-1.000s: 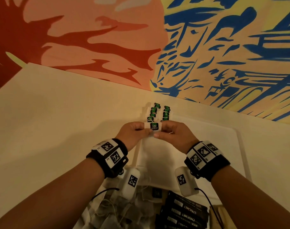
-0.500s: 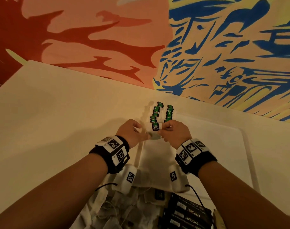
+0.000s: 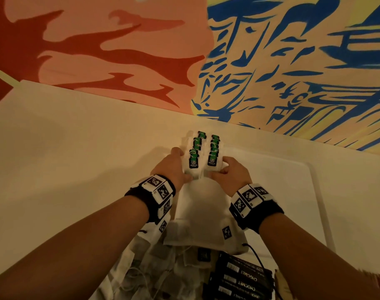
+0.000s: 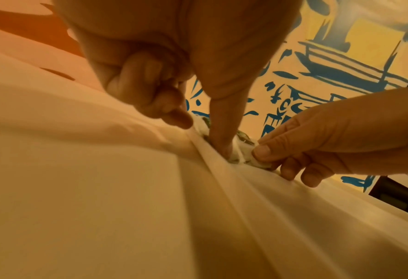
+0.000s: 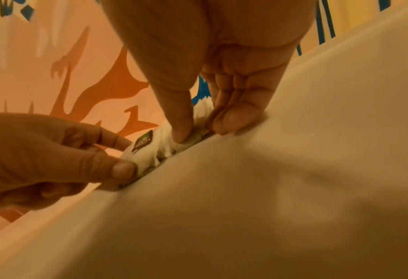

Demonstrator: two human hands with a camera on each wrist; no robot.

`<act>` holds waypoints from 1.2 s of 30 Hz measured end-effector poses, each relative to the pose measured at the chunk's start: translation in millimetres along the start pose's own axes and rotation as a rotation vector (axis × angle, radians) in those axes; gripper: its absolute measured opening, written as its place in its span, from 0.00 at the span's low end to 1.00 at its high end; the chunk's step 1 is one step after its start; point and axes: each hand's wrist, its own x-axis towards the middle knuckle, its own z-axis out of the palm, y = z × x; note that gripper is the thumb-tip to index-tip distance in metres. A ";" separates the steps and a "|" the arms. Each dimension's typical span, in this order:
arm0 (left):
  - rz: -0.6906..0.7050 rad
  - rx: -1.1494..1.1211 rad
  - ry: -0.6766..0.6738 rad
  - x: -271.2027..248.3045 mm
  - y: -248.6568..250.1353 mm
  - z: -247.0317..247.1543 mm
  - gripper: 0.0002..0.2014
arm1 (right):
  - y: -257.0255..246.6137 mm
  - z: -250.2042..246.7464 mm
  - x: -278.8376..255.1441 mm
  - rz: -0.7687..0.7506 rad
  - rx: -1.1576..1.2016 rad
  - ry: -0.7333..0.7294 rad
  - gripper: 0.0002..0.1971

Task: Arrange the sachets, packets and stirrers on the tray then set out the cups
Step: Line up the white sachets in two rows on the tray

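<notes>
— While both hands sit at the tray's far left corner, what is each one doing?

— The left hand (image 3: 171, 168) pinches the near end of the left row of green tea sachets (image 3: 194, 153), thumb on the near side and fingers along its outer flank. The right hand (image 3: 234, 173) pinches the near end of the right row (image 3: 213, 151) the same way, thumb pressing down on the white paper, fingers bracing the outside. Neither hand is spread.

— Why hold them like that?

— I judge it squares the two overlapping rows, keeping them parallel and tight against the corner so later items fit.

— Where do the rows lie?

— On the white tray (image 3: 292, 191), close beside its left rim and running up to its far edge, which sits close to the worktop's (image 3: 76, 159) far edge below the painted wall (image 3: 271, 61).

— And room to move?

— Most of the tray, to the right and nearer, is bare. At the near edge lie loose tea bags (image 3: 154, 267) and dark Chocmet packets (image 3: 241, 280), waiting. No cups are in view.
</notes>
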 end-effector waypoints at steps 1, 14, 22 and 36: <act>0.008 0.003 0.001 0.9 -0.4 0.4 0.35 | -0.1 1.2 -0.3 -0.021 -0.001 -0.005 0.22; 0.077 0.030 -0.001 13.2 -0.2 2.2 0.37 | 6.1 2.3 7.2 -0.077 0.033 -0.025 0.19; 0.085 0.039 -0.014 18.0 1.7 0.5 0.35 | 5.1 0.9 11.4 -0.068 0.030 -0.076 0.27; 0.159 0.076 -0.097 -67.8 -35.1 -20.0 0.14 | 15.5 6.3 -82.1 -0.306 -0.136 -0.051 0.09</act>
